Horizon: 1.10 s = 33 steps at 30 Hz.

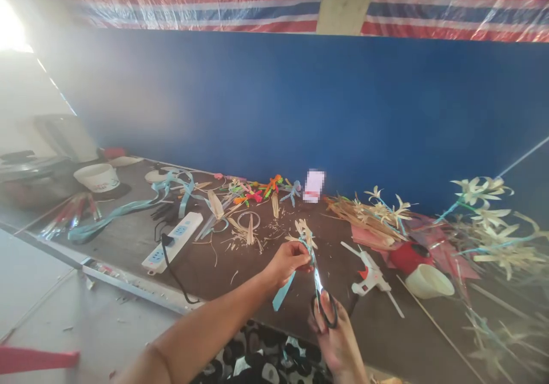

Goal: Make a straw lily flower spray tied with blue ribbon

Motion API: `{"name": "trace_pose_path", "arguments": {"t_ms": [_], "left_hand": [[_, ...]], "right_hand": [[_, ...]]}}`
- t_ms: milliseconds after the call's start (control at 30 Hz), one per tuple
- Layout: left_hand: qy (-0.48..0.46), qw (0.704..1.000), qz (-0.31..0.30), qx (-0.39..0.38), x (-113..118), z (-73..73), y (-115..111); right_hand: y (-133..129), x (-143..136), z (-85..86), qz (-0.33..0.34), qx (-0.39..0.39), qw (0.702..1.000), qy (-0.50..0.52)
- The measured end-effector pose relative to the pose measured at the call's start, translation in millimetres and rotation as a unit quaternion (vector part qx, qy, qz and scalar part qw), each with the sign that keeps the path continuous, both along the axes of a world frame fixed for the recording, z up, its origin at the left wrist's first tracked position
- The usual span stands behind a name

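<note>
Over the brown table [128,241], hands pinch straw flower [303,232], grip scissors [322,301].

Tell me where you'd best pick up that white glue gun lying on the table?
Probably by its handle: the glue gun lies flat on the dark table, nozzle pointing up-left and handle nearer the person, so come from above on the near side, just right of the scissors.
</note>
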<state>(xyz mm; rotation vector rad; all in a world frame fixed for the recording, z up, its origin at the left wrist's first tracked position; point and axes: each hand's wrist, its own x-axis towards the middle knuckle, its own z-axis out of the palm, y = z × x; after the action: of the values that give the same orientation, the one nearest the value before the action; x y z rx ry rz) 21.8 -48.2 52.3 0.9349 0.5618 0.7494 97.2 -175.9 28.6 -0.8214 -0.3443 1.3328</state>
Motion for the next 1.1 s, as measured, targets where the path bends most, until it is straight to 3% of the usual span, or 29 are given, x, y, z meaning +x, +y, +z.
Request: {"name": "trace_pose_path", "arguments": {"t_ms": [167, 467, 900, 1100], "left_hand": [[0.014, 1.000, 0.008, -0.012, 0, -1.4, 3], [-0.028, 0.997, 0.053, -0.040, 1, -5.2, 9], [-0.039, 0.998, 0.034, -0.041, -4, -12.3, 12], [-0.038, 0.997, 0.047, -0.042, -6, -7.5, 10]], "right_hand": [[5, -4, 2.5, -0.013, -0.002, 1.000, -0.005], [9, -7, -10.1, -0.015, 0.002, 0.999, -0.043], [15, -7, -9.3, 0.000, 0.010, 1.000, -0.025], [17, -8, -5.0, -0.009, -0.004, 0.999, -0.037]]}}
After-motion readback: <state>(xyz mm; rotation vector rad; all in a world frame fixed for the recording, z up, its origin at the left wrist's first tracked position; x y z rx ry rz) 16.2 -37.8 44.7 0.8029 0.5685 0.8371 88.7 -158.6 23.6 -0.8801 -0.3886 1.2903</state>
